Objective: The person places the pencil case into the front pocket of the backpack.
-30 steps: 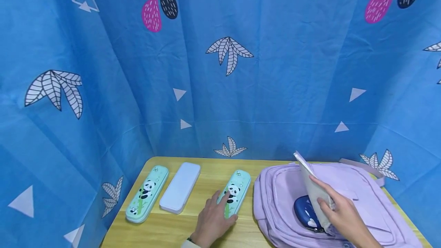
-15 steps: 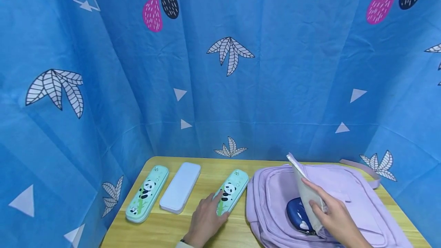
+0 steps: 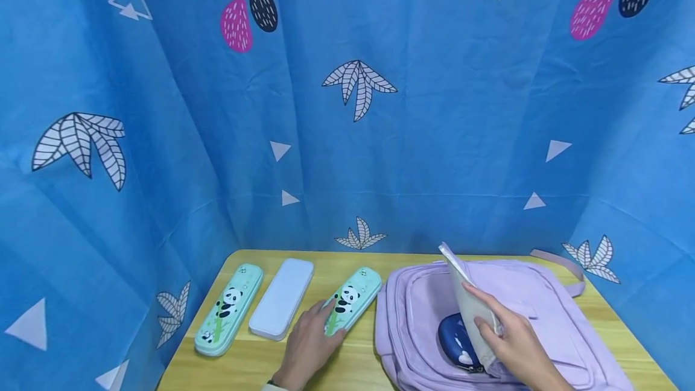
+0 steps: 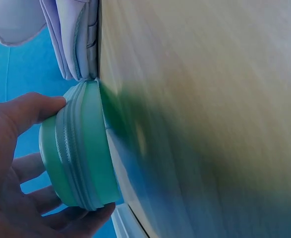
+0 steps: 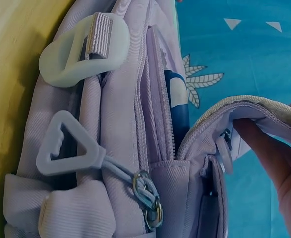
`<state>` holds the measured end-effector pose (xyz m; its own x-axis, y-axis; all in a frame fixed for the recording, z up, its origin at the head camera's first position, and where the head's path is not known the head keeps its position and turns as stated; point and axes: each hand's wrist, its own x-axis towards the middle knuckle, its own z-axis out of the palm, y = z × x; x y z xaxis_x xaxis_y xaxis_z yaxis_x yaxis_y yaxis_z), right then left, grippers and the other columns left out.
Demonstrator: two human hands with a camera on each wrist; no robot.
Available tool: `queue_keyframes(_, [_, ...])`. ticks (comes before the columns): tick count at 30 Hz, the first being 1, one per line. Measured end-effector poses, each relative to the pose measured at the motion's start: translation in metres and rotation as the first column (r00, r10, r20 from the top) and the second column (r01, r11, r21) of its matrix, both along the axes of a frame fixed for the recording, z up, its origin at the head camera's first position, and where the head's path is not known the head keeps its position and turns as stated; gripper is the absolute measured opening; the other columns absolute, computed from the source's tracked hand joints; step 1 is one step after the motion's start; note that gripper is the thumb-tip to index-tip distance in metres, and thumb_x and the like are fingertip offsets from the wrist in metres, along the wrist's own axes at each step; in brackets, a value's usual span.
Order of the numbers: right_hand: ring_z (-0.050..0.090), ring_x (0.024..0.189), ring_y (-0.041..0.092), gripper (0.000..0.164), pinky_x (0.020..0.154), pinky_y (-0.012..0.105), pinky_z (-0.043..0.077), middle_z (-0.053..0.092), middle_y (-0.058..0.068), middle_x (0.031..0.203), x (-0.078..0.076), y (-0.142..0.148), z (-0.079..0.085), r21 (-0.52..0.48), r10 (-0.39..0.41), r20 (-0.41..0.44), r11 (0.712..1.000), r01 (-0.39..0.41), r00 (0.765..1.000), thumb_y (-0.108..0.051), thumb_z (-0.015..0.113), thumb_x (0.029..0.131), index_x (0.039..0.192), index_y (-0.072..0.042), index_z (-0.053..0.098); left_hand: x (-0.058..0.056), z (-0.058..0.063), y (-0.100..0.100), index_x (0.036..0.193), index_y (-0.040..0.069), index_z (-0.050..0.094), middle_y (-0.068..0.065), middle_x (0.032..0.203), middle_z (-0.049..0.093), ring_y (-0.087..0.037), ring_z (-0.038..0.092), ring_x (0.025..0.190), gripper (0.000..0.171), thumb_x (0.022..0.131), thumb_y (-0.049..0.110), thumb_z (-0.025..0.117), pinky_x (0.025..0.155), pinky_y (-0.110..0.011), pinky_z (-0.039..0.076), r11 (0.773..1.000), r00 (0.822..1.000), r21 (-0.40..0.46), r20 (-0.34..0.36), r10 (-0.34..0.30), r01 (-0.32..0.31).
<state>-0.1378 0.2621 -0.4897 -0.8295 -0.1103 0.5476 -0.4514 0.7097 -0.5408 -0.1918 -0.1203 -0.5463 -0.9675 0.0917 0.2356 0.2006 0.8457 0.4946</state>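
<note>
In the head view my left hand (image 3: 313,343) lies over the near end of a mint-green pencil case (image 3: 353,295) with a panda print. The left wrist view shows that hand's thumb (image 4: 46,105) on one side of the zipped case and its fingers on the other, gripping it on the table. My right hand (image 3: 513,338) pinches the raised front-pocket flap (image 3: 472,309) of a lilac backpack (image 3: 543,312), holding it up. Inside the opened pocket sits a navy-blue case (image 3: 457,343) with a white heart, partly hidden by the flap.
A second panda pencil case (image 3: 228,309) and a plain pale-blue case (image 3: 282,298) lie at the left of the wooden table (image 3: 260,361). Blue patterned curtain (image 3: 347,155) encloses the table. A strap (image 3: 559,261) trails behind the backpack.
The pencil case under my left hand has shifted left and turned more slantwise. The backpack, with my right hand still on its flap, has also moved left.
</note>
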Motion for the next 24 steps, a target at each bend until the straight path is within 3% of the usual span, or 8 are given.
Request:
queue_keyframes(3, [0.056,0.078,-0.002,0.072,0.066,0.022,0.048,0.072,0.022,0.140,0.000,-0.001,0.003,0.007,-0.021,0.009,1.000,0.021,1.000,0.010,0.077,0.091,0.154,-0.022,0.063,0.000,-0.001,-0.003,0.146,0.008,0.069,-0.022,0.144,0.068,-0.041,0.069,0.124,0.068,0.086,0.034,0.090,0.098,-0.059,0.060,1.000,1.000,-0.003,-0.013,0.000,0.000])
queue_keyframes(5, [0.059,0.090,-0.005,0.073,0.071,0.016,0.049,0.072,0.019,0.142,0.000,0.000,0.007,0.025,-0.038,0.018,0.999,0.037,0.999,0.008,0.078,0.090,0.153,-0.025,0.064,-0.001,0.000,-0.005,0.145,0.008,0.070,-0.021,0.143,0.069,-0.041,0.069,0.123,0.068,0.086,0.034,0.090,0.098,-0.059,0.060,1.000,1.000,-0.010,-0.026,0.005,-0.005])
queue_keyframes(10, [0.057,0.111,-0.010,0.074,0.063,0.011,0.046,0.050,0.018,0.168,-0.006,0.003,0.016,0.079,0.015,0.031,0.997,-0.018,0.999,0.011,0.077,0.086,0.150,-0.024,0.066,-0.002,0.003,-0.007,0.145,0.009,0.070,-0.021,0.143,0.069,-0.041,0.070,0.124,0.068,0.085,0.034,0.091,0.100,-0.060,0.059,0.999,0.999,-0.016,-0.025,0.028,-0.028])
queue_keyframes(13, [0.057,0.093,-0.002,0.074,0.046,0.019,0.040,0.035,0.024,0.175,-0.011,0.006,0.020,0.092,0.063,0.058,0.993,-0.068,0.996,0.015,0.073,0.083,0.148,-0.019,0.068,-0.003,0.005,-0.008,0.146,0.009,0.070,-0.021,0.144,0.068,-0.041,0.069,0.126,0.068,0.086,0.035,0.090,0.102,-0.060,0.058,0.999,0.999,-0.017,-0.002,0.033,-0.033])
queue_keyframes(14, [0.059,0.098,0.002,0.074,0.047,0.020,0.040,0.034,0.025,0.175,-0.013,0.007,0.022,0.100,0.063,0.071,0.992,-0.070,0.995,0.015,0.073,0.081,0.148,-0.018,0.068,-0.004,0.004,-0.008,0.146,0.010,0.069,-0.021,0.144,0.068,-0.041,0.069,0.126,0.068,0.086,0.035,0.090,0.102,-0.060,0.058,0.999,0.999,-0.018,0.005,0.033,-0.033])
queue_keyframes(19, [0.065,0.094,0.021,0.080,0.047,0.023,0.043,0.025,0.032,0.176,-0.019,0.012,0.030,0.080,0.095,0.224,0.990,-0.115,0.970,0.011,0.071,0.080,0.155,-0.013,0.062,-0.004,0.005,-0.009,0.146,0.010,0.069,-0.021,0.144,0.068,-0.040,0.069,0.125,0.068,0.087,0.036,0.089,0.102,-0.059,0.058,0.999,1.000,-0.026,0.009,0.027,-0.027])
queue_keyframes(22, [0.064,0.105,0.030,0.080,0.056,0.027,0.048,0.031,0.032,0.173,-0.021,0.014,0.033,0.084,0.089,0.279,0.990,-0.116,0.956,0.006,0.073,0.081,0.157,-0.014,0.060,-0.003,0.006,-0.010,0.148,0.010,0.068,-0.021,0.146,0.068,-0.041,0.069,0.126,0.069,0.088,0.037,0.089,0.103,-0.059,0.058,1.000,1.000,-0.021,0.007,0.016,-0.016])
queue_keyframes(24, [0.066,0.117,0.040,0.073,0.072,0.039,0.060,0.042,0.031,0.168,-0.022,0.014,0.033,0.094,0.078,0.283,0.990,-0.109,0.956,0.000,0.077,0.086,0.156,-0.013,0.061,-0.003,0.007,-0.010,0.149,0.011,0.067,-0.021,0.148,0.067,-0.042,0.068,0.129,0.069,0.088,0.037,0.088,0.106,-0.060,0.057,1.000,1.000,-0.013,0.011,0.009,-0.009])
